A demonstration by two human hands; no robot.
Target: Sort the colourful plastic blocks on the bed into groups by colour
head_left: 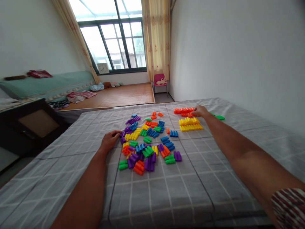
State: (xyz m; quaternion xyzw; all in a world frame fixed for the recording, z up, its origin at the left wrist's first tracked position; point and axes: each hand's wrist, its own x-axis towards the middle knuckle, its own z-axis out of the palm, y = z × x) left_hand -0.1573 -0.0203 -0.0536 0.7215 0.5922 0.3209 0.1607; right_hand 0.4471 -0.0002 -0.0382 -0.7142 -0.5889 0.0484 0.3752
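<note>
My left hand is at the left edge of a mixed pile, its fingers curled against a purple toy block. Blue blocks, yellow blocks, green blocks and more purple ones lie loose around it, each ribbed like short joined tubes. Farther off to the right, my right hand pinches the right end of the orange blocks, which stand in rows. Just nearer than these are rows of yellow blocks. Some green blocks show beyond my right forearm, partly hidden.
A grey checked cloth covers the surface under the blocks. A white wall runs along the right. Beyond are a low bed with a brown mat, a pink chair and a dark cabinet at left.
</note>
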